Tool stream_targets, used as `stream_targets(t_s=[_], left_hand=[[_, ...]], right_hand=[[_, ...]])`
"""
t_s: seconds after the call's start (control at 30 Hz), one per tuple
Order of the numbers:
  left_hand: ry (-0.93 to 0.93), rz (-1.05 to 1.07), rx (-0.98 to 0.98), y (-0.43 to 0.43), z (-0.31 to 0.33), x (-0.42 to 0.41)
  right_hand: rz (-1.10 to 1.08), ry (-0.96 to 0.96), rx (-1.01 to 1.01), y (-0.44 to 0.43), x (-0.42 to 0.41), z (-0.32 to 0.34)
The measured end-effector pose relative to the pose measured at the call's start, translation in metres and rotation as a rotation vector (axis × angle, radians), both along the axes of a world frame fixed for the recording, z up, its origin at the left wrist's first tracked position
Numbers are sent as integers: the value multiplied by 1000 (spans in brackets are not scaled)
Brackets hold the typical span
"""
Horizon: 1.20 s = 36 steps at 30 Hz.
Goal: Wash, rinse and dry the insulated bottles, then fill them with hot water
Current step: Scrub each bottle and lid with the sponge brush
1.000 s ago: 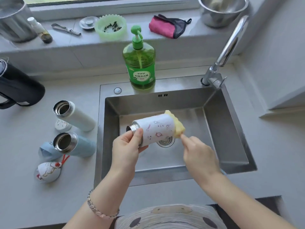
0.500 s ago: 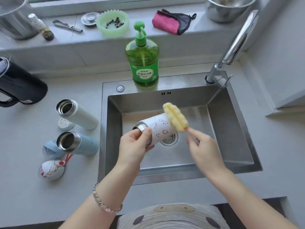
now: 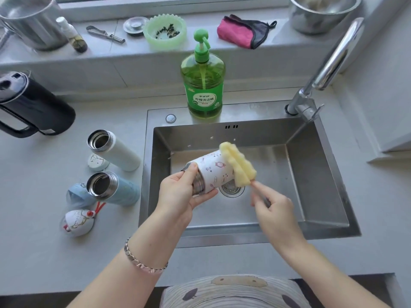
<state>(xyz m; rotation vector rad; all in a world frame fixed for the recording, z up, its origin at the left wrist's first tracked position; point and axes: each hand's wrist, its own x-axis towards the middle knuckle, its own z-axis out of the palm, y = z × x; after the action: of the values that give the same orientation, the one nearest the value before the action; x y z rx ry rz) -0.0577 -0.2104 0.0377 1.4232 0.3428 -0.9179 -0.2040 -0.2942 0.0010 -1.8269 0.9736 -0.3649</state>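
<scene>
Over the sink [image 3: 311,174], mid-frame: sponge on the patterned bottle [image 3: 213,174]
Left hand [image 3: 180,192] is wrapped round its steel neck with the bottle tipped sideways. Right hand [image 3: 273,207] pinches the handle of the yellow sponge brush [image 3: 238,167], foam against the bottle's base. White bottle [image 3: 115,150] and blue bottle [image 3: 115,190] sit open on the worktop [image 3: 44,252] at left.
</scene>
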Motion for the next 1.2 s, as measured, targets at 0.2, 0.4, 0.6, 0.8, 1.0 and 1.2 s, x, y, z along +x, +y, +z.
stream_targets(t_s=[0.2,0.4,0.6,0.8,1.0,1.2], left_hand=[[58,-1,31,0,-3,-5],[64,-1,59,0,-7,-9],[82,13,64,0,-8,-11],[101,3,79,12,-11,-11],[117,-87,83,35,-17,-10],[241,-212,14,37,-6,-8]], right_hand=[[99,41,-91,10,-3,1],[167,-5,-107,24,-8,0],[74,53,-79,4,-9,-4],[-30,99,182,-14,-12,-11],[-154,45,583,-32,-15,-12],[85,-60,766,-35,-7,-11]])
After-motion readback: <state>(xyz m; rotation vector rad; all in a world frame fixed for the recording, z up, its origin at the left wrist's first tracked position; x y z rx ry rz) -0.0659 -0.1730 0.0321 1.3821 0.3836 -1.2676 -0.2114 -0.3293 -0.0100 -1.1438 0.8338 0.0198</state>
